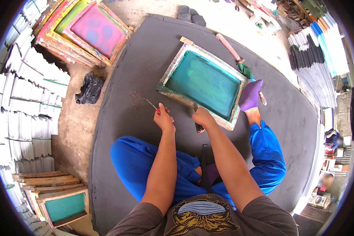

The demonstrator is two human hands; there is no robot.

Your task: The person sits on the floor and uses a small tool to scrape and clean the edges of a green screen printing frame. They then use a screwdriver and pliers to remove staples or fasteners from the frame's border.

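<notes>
A wooden screen-printing frame (pixel 170 93) with teal mesh lies tilted on the dark mat in front of me. My left hand (pixel 164 118) is closed on a red-handled screwdriver (pixel 152 105), its thin shaft pointing up-left toward scattered dark crumbs (pixel 137 98). The frame's near edge is just beyond my right hand (pixel 204 117), which is wrapped round a dark-handled tool (pixel 199 128). That tool's upper end meets the frame's edge; its exact kind is hidden by my fingers. Beyond the frame rests a pink-handled tool (pixel 226 45), possibly a hammer, beside a green cloth (pixel 245 70).
My purple-socked foot (pixel 251 95) presses near the frame's right corner, beside a small red-and-white tool (pixel 262 98). A thin black bent rod (pixel 203 157) lies by my legs. Painted frames (pixel 84 33), a black plastic bag (pixel 89 88) and stacked white panels (pixel 31 102) stand left.
</notes>
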